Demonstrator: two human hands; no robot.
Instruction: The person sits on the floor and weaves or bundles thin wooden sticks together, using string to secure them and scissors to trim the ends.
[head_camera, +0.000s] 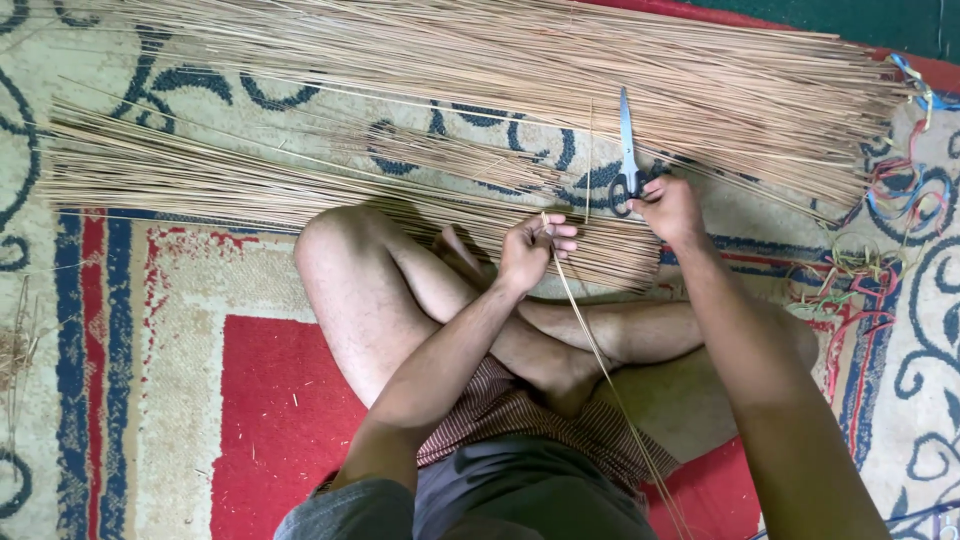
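Observation:
I sit cross-legged on a patterned carpet (150, 330). My left hand (532, 248) pinches a thin straw-coloured stick (600, 350) that runs back over my legs toward my right side. My right hand (668, 207) grips the black handles of a pair of scissors (627, 140), whose shut blades point away from me over the sticks. A small bundle of thin sticks (300, 185) lies just beyond my knees, and a much larger sheaf (520, 70) lies farther off.
Loose coloured ribbons and strings (880, 270) lie tangled on the carpet at the right. A few stray straw scraps (15, 350) sit at the far left edge. A dark green floor strip (880, 20) shows at the top right.

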